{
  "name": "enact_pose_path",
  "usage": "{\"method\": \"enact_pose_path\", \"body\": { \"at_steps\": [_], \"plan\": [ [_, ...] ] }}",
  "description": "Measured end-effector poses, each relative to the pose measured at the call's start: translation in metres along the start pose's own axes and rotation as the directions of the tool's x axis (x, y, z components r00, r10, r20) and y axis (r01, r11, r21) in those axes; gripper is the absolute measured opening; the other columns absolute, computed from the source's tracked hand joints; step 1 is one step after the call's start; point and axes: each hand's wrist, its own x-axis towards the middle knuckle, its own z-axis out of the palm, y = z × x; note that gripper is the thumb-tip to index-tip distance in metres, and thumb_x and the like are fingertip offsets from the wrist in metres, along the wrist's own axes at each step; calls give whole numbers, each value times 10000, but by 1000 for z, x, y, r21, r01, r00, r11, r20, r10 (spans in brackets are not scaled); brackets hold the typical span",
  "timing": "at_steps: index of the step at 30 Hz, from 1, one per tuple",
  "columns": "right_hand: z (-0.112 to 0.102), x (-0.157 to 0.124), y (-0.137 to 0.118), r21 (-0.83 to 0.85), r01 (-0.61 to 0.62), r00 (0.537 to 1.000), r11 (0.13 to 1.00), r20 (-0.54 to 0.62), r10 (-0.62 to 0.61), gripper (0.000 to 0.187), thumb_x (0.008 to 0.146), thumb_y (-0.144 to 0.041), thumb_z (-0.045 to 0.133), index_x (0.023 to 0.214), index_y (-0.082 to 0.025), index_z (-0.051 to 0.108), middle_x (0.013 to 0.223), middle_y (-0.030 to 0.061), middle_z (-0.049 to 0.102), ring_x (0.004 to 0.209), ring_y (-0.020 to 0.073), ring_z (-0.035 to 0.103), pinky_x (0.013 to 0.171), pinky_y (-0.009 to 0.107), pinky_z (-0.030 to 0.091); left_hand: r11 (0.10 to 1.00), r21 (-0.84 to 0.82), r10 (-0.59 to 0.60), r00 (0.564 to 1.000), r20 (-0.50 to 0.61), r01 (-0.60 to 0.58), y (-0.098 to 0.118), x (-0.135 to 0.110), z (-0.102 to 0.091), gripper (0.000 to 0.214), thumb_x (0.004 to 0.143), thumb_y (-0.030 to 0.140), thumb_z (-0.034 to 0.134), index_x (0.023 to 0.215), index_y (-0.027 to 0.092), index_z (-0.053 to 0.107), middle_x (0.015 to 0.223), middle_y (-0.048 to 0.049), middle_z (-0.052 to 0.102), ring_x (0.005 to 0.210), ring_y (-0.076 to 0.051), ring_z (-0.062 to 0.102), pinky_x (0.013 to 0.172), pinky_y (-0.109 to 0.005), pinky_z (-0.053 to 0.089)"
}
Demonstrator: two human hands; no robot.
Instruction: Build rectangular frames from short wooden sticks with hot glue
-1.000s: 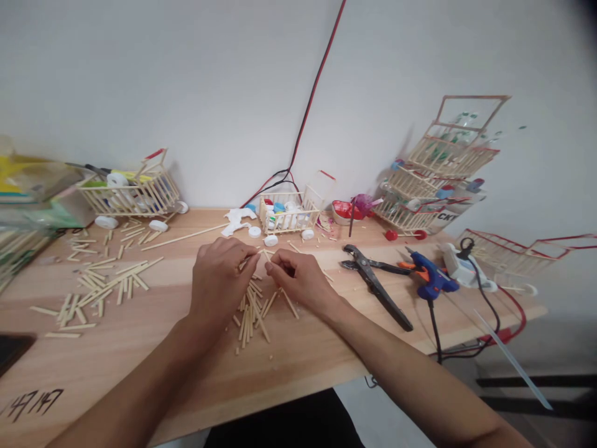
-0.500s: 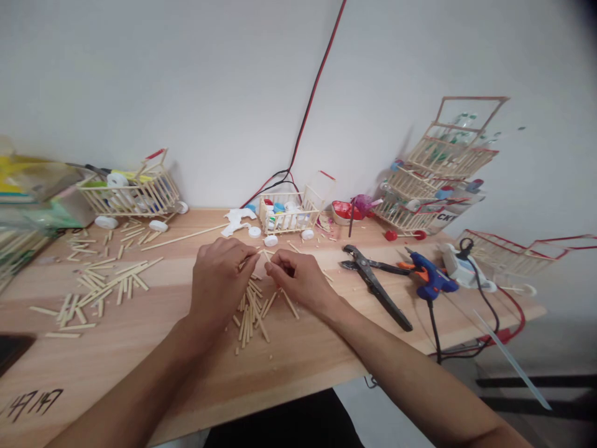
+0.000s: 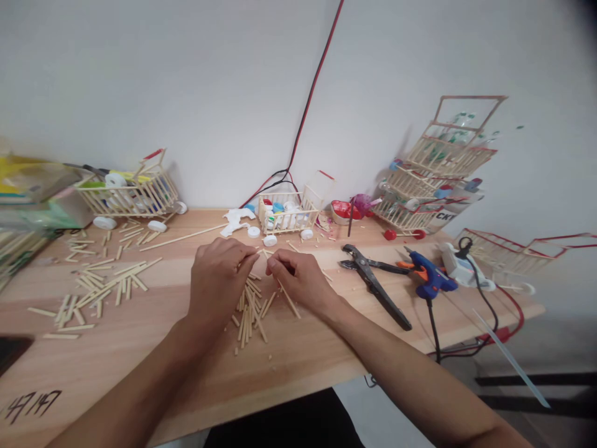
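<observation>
My left hand (image 3: 220, 277) is closed in a pinch above the left side of a pile of short wooden sticks (image 3: 249, 308). What its fingers hold, if anything, is hidden. Opposite it, a small gap away, my right hand (image 3: 301, 279) is closed too, and the pale end of a wooden stick (image 3: 266, 253) shows at its fingertips. Another stick (image 3: 290, 302) slants out from beneath the right hand towards the table's front. Both hands partly cover the pile.
More cut sticks (image 3: 112, 286) lie scattered on the left of the wooden table (image 3: 153, 373). Small stick carts (image 3: 286, 222) line the wall. At right are black pliers (image 3: 377, 289), a blue glue gun (image 3: 433, 277) with its cord and a stacked stick rack (image 3: 433, 168).
Both hands stay in nearly the same place with fingers still pinched. The right fingers shift very slightly. The whole view drifts a little, and nothing else moves.
</observation>
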Motion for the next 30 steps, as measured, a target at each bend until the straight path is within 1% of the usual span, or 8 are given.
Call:
{"method": "enact_pose_path", "body": {
  "at_steps": [6,14,30],
  "plan": [
    [-1,0,0,-7,-1,1000,1000,14,1,259,916,-285,447,759,-171,619,582,-35,530,567,93,463,558,209,313,1000,1,1,1000,-10,-1,0,0,1,137,871,274,545,825,230,666,844,-24,702,864,-223,599,776,-367,394],
    [0,0,0,-20,13,1000,1000,3,-13,262,910,-281,458,741,-167,624,578,-38,505,560,89,446,555,211,303,1000,-6,2,1000,-11,-2,0,0,0,143,873,275,541,826,228,667,839,-23,700,861,-223,595,771,-370,391],
    [0,0,0,-14,19,1000,1000,3,-19,261,913,-279,457,742,-164,617,583,-39,519,564,84,454,555,204,300,1000,0,12,1000,-6,-12,0,0,1,136,874,274,550,824,222,665,838,-22,694,864,-225,595,771,-359,383]
  ]
}}
